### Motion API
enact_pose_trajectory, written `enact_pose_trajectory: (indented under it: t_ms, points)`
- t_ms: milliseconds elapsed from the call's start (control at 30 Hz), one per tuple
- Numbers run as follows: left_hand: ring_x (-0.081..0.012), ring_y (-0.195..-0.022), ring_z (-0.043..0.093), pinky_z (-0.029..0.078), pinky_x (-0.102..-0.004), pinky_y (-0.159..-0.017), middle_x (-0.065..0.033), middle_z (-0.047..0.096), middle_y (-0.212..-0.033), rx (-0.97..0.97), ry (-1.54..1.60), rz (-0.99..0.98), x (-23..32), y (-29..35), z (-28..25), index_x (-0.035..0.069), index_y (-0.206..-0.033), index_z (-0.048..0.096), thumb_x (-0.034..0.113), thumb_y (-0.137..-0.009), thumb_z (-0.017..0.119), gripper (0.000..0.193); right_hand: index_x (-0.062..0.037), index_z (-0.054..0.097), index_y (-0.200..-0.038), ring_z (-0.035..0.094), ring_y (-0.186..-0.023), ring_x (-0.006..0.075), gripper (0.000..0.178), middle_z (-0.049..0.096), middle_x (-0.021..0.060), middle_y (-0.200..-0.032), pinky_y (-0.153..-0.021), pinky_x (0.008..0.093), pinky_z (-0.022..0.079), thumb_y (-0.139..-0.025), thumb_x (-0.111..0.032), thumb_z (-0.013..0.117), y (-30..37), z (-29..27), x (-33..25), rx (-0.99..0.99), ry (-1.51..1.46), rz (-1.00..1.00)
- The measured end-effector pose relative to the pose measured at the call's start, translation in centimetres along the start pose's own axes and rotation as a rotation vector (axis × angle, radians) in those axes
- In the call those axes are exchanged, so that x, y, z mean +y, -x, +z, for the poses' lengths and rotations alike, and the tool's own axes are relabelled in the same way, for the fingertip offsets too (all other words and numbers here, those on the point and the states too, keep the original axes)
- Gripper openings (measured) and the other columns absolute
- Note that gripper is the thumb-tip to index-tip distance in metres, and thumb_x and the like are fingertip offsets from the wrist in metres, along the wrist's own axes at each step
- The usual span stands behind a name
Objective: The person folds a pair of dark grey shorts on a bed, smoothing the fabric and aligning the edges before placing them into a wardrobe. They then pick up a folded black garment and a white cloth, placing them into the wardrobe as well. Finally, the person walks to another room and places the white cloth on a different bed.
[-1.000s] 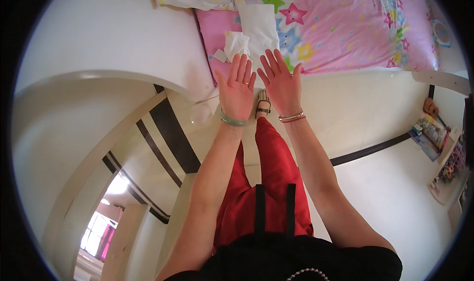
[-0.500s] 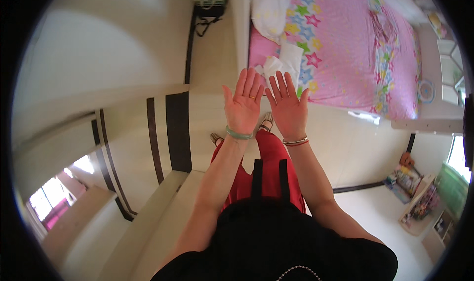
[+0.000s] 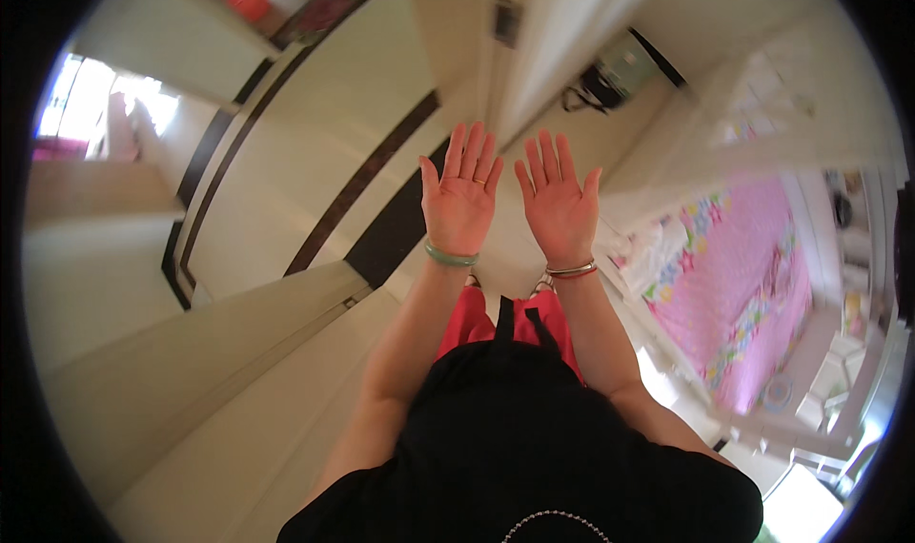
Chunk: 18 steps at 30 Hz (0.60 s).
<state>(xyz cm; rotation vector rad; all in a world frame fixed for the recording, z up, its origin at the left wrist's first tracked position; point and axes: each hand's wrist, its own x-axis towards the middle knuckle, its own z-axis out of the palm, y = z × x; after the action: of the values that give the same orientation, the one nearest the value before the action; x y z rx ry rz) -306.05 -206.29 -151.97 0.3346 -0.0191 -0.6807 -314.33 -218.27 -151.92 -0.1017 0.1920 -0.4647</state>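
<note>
Side by side in front of me, both hands are held out with palms up and fingers stretched. My left hand (image 3: 460,200) is open and holds nothing; a ring sits on one finger and a green bangle (image 3: 451,256) circles the wrist. My right hand (image 3: 559,204) is open as well, its palm bare, with a silver bangle and a red cord (image 3: 572,270) at the wrist. A narrow gap keeps the hands apart. Neither touches any object. Beneath them are the floor and my feet, below red trousers (image 3: 467,322).
A bed with a pink flowered sheet (image 3: 734,286) stands to the right, partly behind a pale upright panel. At the far side, a dark bag (image 3: 600,87) lies by the wall. A dark floor strip (image 3: 393,233) crosses at the left. Red containers (image 3: 249,0) are at the upper left.
My body has turned left toward the dark floor strip, so the bed has shifted to the right of view. Both hands stay raised, open and palms up.
</note>
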Motion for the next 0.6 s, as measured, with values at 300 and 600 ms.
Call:
enact_pose_trajectory:
  t_ms: [300,600]
  points:
    - [-0.0234,-0.143,0.034,0.027,-0.0433,-0.118,-0.0048,0.038,-0.156,0.003,0.102,0.549,18.4,5.0,-2.3,0.020,-0.152,0.037,0.058,-0.103,0.029,0.062,-0.0118,0.035,-0.152,0.032,-0.144,0.0248,0.070,0.037,0.0057,-0.156,-0.118,0.0438,0.028,-0.102,-0.060,0.029,-4.7,9.4,19.2,-0.230,0.125,0.404]
    - [-0.0253,-0.144,0.033,0.026,-0.0455,-0.120,-0.0064,0.038,-0.156,0.086,0.169,0.874,31.1,4.7,1.0,0.019,-0.150,0.040,0.056,-0.103,0.034,0.060,-0.0103,0.039,-0.149,0.034,-0.144,0.0252,0.069,0.040,0.0072,-0.154,-0.118,0.0451,0.027,-0.102,-0.060,0.034,-10.2,20.1,29.1,-0.306,0.180,0.643]
